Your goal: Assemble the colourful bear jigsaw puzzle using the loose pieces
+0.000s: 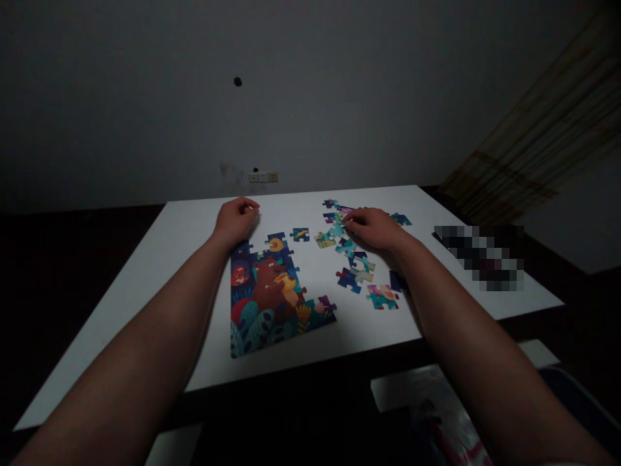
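Bench (130,285), white, rectangular, faces a grey wall (339,103); our right grip (373,226) is at loose multicoloured jigsaw pieces (347,279), our left grip (235,219) beyond the joined brown-bear section (266,288); we cannot tell if either's closed.

One head-worn view looks forward and down from the near side of the bench (286,210), close above both hands (236,223), facing the wall (339,97); dim corners perhaps hide detail.

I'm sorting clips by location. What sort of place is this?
Probably a room in a home, though dimly lit: a white table holds a partly assembled jigsaw puzzle, a patterned curtain hangs at the right, and sockets sit on the plain wall.
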Demonstrator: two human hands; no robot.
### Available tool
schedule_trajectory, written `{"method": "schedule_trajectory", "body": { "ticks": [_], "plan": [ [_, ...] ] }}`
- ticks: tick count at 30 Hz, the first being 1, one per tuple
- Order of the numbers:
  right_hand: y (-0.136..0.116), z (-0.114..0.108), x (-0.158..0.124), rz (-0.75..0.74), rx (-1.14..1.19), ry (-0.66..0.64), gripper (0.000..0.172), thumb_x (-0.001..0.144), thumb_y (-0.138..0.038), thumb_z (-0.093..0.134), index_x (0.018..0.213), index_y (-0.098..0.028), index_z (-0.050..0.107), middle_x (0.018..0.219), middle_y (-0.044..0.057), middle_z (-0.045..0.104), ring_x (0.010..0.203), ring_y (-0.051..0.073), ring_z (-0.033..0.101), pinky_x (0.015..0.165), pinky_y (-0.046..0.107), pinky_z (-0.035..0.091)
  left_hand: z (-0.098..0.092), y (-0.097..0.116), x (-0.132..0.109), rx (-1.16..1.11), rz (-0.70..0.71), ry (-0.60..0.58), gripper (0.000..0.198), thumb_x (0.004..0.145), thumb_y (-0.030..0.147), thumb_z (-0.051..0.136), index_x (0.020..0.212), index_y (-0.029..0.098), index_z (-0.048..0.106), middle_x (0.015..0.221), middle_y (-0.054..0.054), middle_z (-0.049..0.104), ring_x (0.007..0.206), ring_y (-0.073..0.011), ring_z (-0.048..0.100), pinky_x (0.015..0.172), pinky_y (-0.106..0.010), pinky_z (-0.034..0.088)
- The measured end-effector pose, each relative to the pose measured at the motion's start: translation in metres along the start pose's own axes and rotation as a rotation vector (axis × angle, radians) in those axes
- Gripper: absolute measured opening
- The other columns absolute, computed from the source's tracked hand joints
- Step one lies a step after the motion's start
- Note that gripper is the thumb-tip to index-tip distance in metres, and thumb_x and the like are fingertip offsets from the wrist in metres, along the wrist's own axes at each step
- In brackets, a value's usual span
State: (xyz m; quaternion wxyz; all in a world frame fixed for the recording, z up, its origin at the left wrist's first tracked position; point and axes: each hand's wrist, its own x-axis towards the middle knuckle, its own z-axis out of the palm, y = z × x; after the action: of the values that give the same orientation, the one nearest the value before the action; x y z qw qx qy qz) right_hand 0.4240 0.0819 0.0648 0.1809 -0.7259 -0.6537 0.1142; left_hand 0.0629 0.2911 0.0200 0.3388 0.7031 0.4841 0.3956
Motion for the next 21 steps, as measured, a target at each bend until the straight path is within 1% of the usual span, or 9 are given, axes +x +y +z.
{"method": "schedule_trajectory", "body": {
  "ticks": [7, 16, 21],
  "plan": [
    [-0.0004, -0.0001, 0.0003, -0.002, 0.009, 0.007, 0.034, 0.125, -0.028, 0.069, 0.141, -0.021, 0.098, 0.155, 0.019, 0.095, 0.138, 0.038, 0.089, 0.123, 0.043, 0.065, -0.0003, 0.0055, -0.0015, 0.05, 0.036, -0.022, 0.015, 0.087, 0.03, 0.084, 0.099, 0.023, 0.089, 0.079, -0.003, 0.072, 0.081, -0.0252, 0.066, 0.08, -0.04, 0.053],
    [0.0018, 0.0009, 0.0013, 0.001, 0.029, 0.017, 0.031, 0.12, -0.026, 0.072, 0.136, -0.024, 0.099, 0.149, 0.014, 0.098, 0.132, 0.036, 0.09, 0.12, 0.041, 0.066, 0.0, 0.0076, -0.0026, 0.058, 0.019, -0.028, 0.017, 0.086, 0.03, 0.083, 0.1, 0.023, 0.089, 0.079, -0.002, 0.072, 0.08, -0.025, 0.065, 0.079, -0.039, 0.052],
    [0.0032, 0.0021, 0.0013, -0.017, 0.041, 0.022, 0.034, 0.123, -0.026, 0.068, 0.137, -0.02, 0.098, 0.148, 0.017, 0.097, 0.129, 0.035, 0.09, 0.118, 0.041, 0.066, 0.0007, 0.0059, -0.0019, 0.067, 0.04, -0.032, 0.015, 0.087, 0.029, 0.081, 0.099, 0.023, 0.088, 0.079, -0.004, 0.073, 0.08, -0.0256, 0.066, 0.079, -0.04, 0.052]
  ]
}}
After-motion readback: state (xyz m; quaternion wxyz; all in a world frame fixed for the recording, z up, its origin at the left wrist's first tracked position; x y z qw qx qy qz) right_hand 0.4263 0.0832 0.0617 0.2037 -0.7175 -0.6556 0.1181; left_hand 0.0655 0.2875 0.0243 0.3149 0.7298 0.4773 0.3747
